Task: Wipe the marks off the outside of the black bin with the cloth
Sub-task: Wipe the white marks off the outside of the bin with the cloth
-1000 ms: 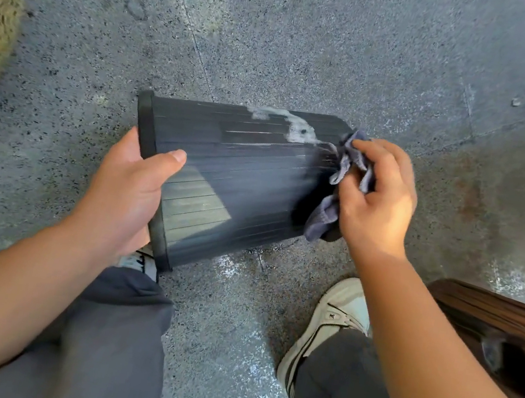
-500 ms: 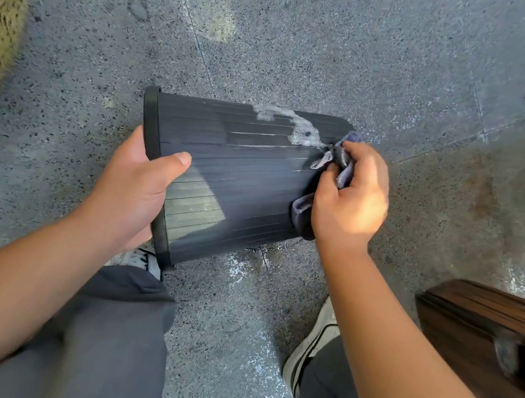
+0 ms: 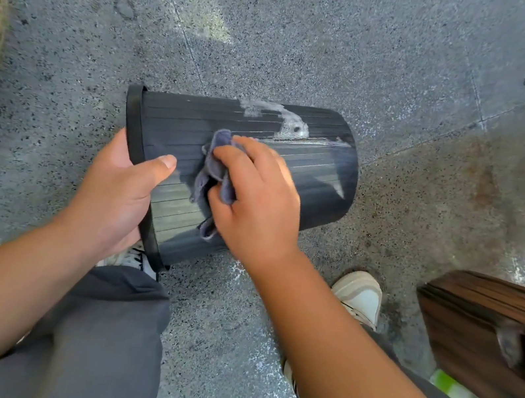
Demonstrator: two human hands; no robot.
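black bin [image 3: 310, 172]: ribbed, lying on its side above the speckled floor [image 3: 313, 51], rim to the left, pale marks [image 3: 288, 121] on its upper side. left hand [image 3: 117, 188]: closed on the rim. right hand [image 3: 261, 198]: clutching the grey cloth [image 3: 214, 170], pressed against the bin's middle.

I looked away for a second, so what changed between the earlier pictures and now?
The right hand slid the cloth along the black bin from its base end toward the rim. The left hand kept its grip on the rim; the whitish mark remains.
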